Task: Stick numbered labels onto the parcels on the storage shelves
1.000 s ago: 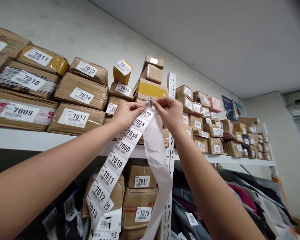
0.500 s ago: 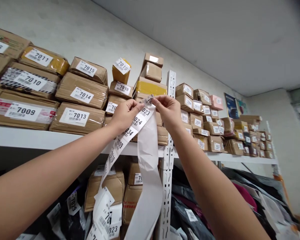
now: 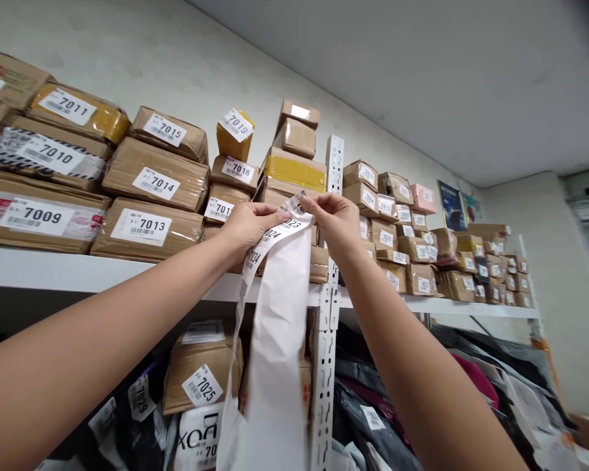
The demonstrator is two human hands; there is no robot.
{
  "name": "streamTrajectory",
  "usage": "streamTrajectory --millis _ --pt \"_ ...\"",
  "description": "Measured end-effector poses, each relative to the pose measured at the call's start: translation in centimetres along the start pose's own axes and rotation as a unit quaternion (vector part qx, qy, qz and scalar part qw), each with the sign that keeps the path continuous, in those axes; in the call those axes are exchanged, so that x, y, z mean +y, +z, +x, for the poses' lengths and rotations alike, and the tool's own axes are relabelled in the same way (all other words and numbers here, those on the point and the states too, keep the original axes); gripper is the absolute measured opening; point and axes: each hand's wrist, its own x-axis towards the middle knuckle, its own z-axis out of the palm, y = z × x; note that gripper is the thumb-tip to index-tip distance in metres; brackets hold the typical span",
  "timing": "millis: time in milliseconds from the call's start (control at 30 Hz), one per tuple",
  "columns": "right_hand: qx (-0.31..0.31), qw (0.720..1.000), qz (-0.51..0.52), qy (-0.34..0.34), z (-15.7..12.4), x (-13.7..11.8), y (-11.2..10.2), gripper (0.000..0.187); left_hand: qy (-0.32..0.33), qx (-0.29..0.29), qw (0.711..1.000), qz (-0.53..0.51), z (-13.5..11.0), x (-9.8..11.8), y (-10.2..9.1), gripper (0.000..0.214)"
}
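Note:
Raised in front of the upper shelf, both my hands pinch the top of a long strip of printed labels (image 3: 271, 237). My left hand (image 3: 260, 226) grips its left edge near the number ending in 023. My right hand (image 3: 334, 212) has thumb and fingers closed on the top end, partly covering the uppermost label. Below them, the white backing paper (image 3: 281, 327) hangs down past the lower shelf and out of view. Behind my hands is a stack with a yellow-taped box (image 3: 296, 171), and left of it a box labelled 7018 (image 3: 234, 173).
Labelled cardboard boxes (image 3: 152, 226) line the white shelf (image 3: 69, 268), continuing beyond a perforated metal upright (image 3: 325, 366). Beneath are a box labelled 7025 (image 3: 196, 369) and dark bagged parcels (image 3: 387, 418). A pink box (image 3: 423, 198) sits farther right.
The hanging strip has swung and twisted, so its printed lower part has turned away and more backing shows. The 7025 box is now uncovered. My hands keep their pinch, shifting slightly.

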Motion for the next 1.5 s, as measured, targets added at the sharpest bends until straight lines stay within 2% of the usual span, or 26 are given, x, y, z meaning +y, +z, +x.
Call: streamTrajectory --millis 67,167,300,367,433,533,633,733,833,900,967,1033,1133,1267,1400,1500 --pt "0.004 0.999 0.025 0.037 -0.1 0.1 -0.4 0.025 -0.008 0.000 0.999 0.044 0.1 -0.2 -0.2 0.015" --pt "0.025 0.995 0.056 0.079 0.3 -0.1 -1.9 0.020 0.011 0.014 0.991 0.136 0.2 -0.8 -1.0 0.028" --pt "0.076 0.996 0.007 0.045 2.0 -1.0 -4.3 0.017 0.043 0.006 0.977 0.208 0.1 -1.2 -2.4 0.036" --pt "0.056 0.997 -0.056 0.019 3.3 -1.1 -4.5 0.016 0.051 -0.019 0.971 0.233 -0.1 -1.3 -2.6 0.035" --pt "0.001 0.992 -0.129 -0.008 4.8 -0.8 -3.7 0.014 0.066 -0.037 0.963 0.260 -0.1 -1.3 -2.4 0.033" --pt "-0.065 0.964 -0.248 -0.072 7.4 0.1 -1.7 0.010 0.098 -0.046 0.952 0.288 0.0 -1.5 -1.9 0.031" --pt "-0.094 0.913 -0.373 -0.139 9.8 0.6 -0.4 0.008 0.109 -0.052 0.944 0.307 0.3 -1.7 -1.7 0.030" --pt "-0.123 0.865 -0.450 -0.183 11.1 0.7 -0.2 0.005 0.116 -0.057 0.938 0.322 0.3 -1.6 -1.9 0.030" --pt "-0.135 0.827 -0.495 -0.230 10.9 0.8 -0.5 0.008 0.114 -0.056 0.940 0.317 0.1 -1.6 -2.2 0.031" --pt "-0.094 0.813 -0.524 -0.236 10.3 1.2 -0.6 0.025 0.118 -0.045 0.942 0.311 0.0 -1.8 -2.5 0.033" --pt "-0.031 0.810 -0.537 -0.231 9.6 1.9 -0.8 0.043 0.121 -0.036 0.945 0.302 0.0 -2.0 -2.7 0.034" --pt "-0.005 0.804 -0.536 -0.255 9.0 2.7 -1.2 0.042 0.116 -0.034 0.949 0.292 0.0 -2.4 -2.8 0.034" --pt "-0.047 0.787 -0.527 -0.318 8.4 3.8 -1.9 0.019 0.119 -0.025 0.948 0.293 0.2 -2.8 -2.9 0.035" --pt "-0.006 0.801 -0.492 -0.342 8.0 4.5 -2.6 0.029 0.127 -0.017 0.946 0.299 0.3 -2.9 -2.8 0.033" --pt "-0.083 0.787 -0.493 -0.362 7.6 4.7 -2.6 0.040 0.135 -0.002 0.949 0.285 0.1 -2.7 -2.5 0.032" --pt "-0.065 0.780 -0.522 -0.339 7.0 5.1 -2.5 0.041 0.130 -0.002 0.951 0.280 0.1 -2.8 -2.4 0.031"
